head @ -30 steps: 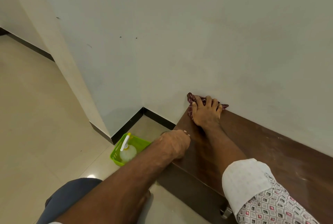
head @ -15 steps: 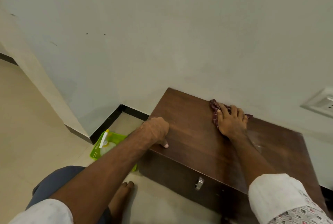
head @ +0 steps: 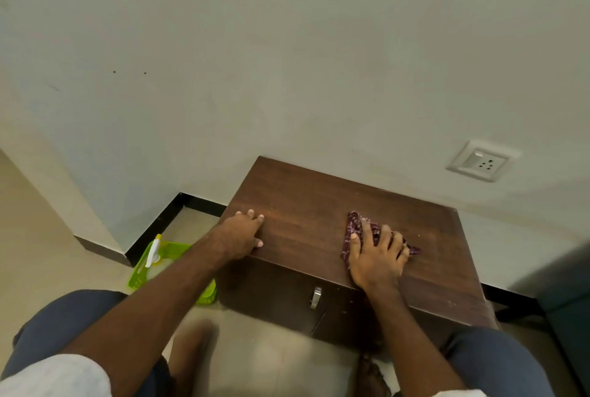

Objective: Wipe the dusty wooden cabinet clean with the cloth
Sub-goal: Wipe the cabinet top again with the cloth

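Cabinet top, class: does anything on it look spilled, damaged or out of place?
Nothing stands out. The cabinet top carries only pale specks near the right edge; the right hand presses the cloth flat.

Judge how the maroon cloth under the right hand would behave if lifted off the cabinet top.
The maroon cloth lies crumpled, with a thin corner trailing past the right hand, so it would probably droop limply. It looks thin and likely light. On the smooth cabinet top it probably slides easily.

Wooden cabinet (head: 306, 205) top: maroon cloth (head: 352, 230) (crumpled), both hands resting flat.
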